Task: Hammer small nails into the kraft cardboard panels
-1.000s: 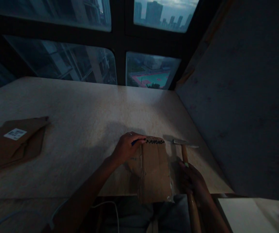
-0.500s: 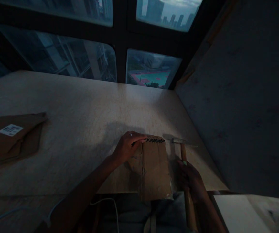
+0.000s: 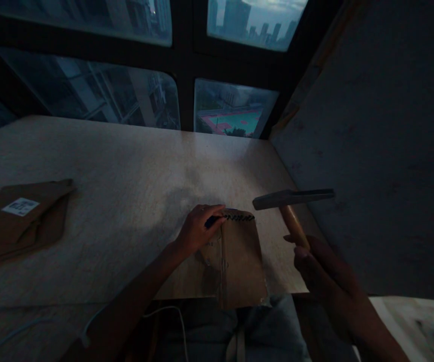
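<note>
My left hand (image 3: 197,229) is pinched closed at the top left corner of a folded piece of brown cardboard (image 3: 243,266). Between thumb and fingers it grips the end of a dark strip with a zigzag edge (image 3: 239,217), which lies along the cardboard's top edge; its exact kind is too dim to make out. My right hand (image 3: 320,266) is wrapped round the wooden handle of a hammer (image 3: 292,197). The hammer's long metal head is raised to the right of the cardboard, apart from it.
Flattened brown cardboard (image 3: 51,221) with a white label lies on the left of the pale tabletop (image 3: 126,166). A wall (image 3: 382,151) closes off the right, and windows stand behind. A white cable (image 3: 181,322) hangs below the front edge, near my lap.
My right hand has lifted the hammer up from the tabletop, to the right of the cardboard. My left hand keeps its pinch at the cardboard's corner.
</note>
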The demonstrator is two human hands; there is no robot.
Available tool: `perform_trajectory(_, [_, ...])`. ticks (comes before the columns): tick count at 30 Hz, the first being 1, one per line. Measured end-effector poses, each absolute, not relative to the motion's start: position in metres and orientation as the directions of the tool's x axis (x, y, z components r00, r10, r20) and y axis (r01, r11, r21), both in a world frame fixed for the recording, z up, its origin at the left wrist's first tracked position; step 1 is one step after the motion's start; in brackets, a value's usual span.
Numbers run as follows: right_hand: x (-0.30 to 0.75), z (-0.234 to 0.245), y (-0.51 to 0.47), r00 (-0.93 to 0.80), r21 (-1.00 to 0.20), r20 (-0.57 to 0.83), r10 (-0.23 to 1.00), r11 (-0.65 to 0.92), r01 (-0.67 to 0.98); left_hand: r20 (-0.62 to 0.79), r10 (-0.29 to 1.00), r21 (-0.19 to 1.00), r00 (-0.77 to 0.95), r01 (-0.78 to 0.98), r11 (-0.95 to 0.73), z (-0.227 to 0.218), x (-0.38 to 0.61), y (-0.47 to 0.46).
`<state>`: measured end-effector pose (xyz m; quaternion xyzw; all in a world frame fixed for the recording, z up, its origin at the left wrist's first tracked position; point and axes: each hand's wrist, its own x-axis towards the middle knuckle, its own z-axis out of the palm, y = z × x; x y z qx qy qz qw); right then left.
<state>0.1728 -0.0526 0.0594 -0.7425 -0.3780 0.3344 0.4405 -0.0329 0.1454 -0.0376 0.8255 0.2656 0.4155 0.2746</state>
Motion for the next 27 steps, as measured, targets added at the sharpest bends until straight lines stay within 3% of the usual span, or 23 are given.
perform_trajectory(3, [0.168, 0.068, -0.041, 0.351, -0.854, -0.120, 0.929, -0.277, 0.441, 0.523, 0.680, 0.684, 0.514, 0.224, -0.695, -0.036, -0.033, 0.143])
perform_trajectory(12, [0.145, 0.057, -0.030, 0.338, -0.850, -0.157, 0.928, -0.301, 0.432, 0.561, 0.640, 0.654, 0.525, 0.193, -0.731, -0.037, -0.035, 0.143])
perform_trajectory(21, [0.157, 0.087, -0.027, 0.188, -0.658, -0.071, 0.980, -0.187, 0.729, 0.511, 0.681, 0.703, 0.525, 0.201, -0.682, -0.035, -0.033, 0.142])
perform_trajectory(27, [0.155, 0.086, -0.022, 0.100, -0.635, -0.100, 0.990, -0.141, 0.759, 0.503, 0.695, 0.715, 0.514, 0.204, -0.668, -0.036, -0.032, 0.142])
